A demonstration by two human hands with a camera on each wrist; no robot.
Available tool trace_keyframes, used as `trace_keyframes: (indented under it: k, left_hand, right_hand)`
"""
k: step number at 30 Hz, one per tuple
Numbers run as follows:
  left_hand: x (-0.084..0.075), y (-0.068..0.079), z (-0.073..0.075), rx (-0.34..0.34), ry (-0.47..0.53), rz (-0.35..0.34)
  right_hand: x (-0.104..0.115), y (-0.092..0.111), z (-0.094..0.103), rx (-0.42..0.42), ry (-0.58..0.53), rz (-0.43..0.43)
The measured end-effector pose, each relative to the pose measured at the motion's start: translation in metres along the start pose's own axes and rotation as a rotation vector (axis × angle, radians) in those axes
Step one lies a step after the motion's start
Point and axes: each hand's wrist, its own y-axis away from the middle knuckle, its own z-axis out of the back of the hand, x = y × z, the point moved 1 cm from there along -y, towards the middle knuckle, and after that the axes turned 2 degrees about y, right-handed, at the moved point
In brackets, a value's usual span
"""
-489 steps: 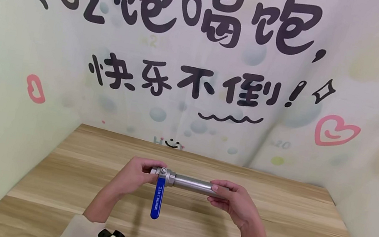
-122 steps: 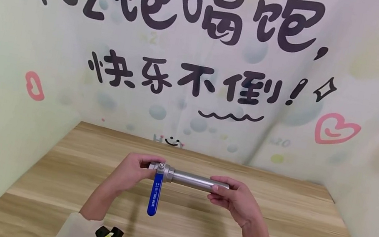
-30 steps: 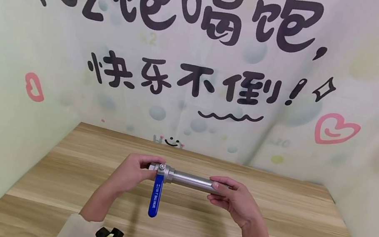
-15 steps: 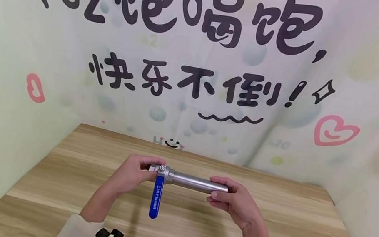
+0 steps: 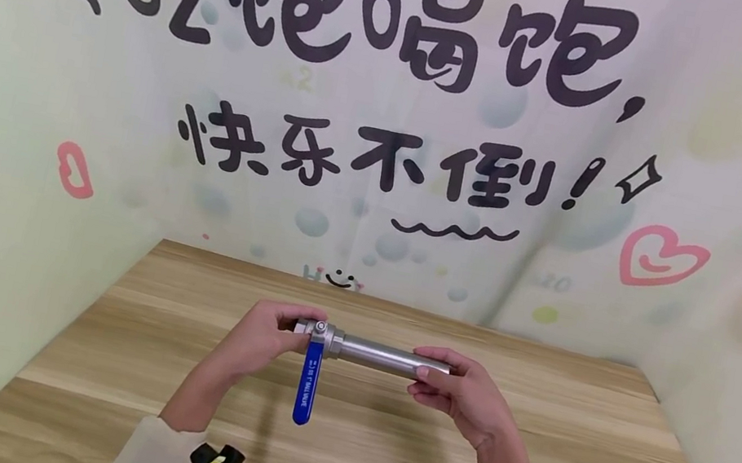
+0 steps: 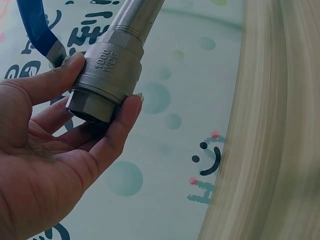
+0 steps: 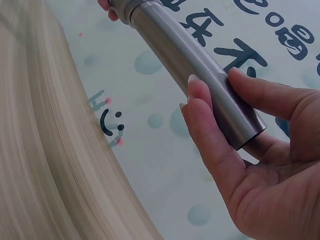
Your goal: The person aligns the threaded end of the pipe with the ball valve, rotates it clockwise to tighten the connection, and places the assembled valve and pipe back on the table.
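A steel ball valve (image 5: 335, 342) with a blue lever handle (image 5: 308, 386) is joined to a smooth steel pipe (image 5: 382, 356). Both are held level above the table, the lever pointing toward me. With thumb and fingers my left hand (image 5: 258, 340) grips the valve's free end; in the left wrist view the valve body (image 6: 107, 65) shows raised lettering and a hollow end. My right hand (image 5: 471, 398) pinches the pipe near its far end. In the right wrist view the pipe's open end (image 7: 250, 137) sticks out between thumb and fingers.
Below the hands lies a wood-grain table (image 5: 346, 459). A pale printed backdrop (image 5: 367, 256) with dark lettering rises behind it and along both sides. Black bands with yellow tags, one being the left wrist band (image 5: 216, 461), sit on the sleeves.
The hold on valve and pipe stays the same throughout. My right thumb and fingers shift slightly on the pipe, its end more covered a second ago than now. The view sways a little.
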Motion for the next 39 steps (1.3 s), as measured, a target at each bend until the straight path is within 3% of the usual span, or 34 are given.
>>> trace_keyframes:
  k: [39]
  left_hand:
    - [-0.0014,0.0000,-0.0003,0.006,-0.001,-0.010]
  right_hand:
    - [0.0046,0.0044,-0.0007,0.000,0.015,0.026]
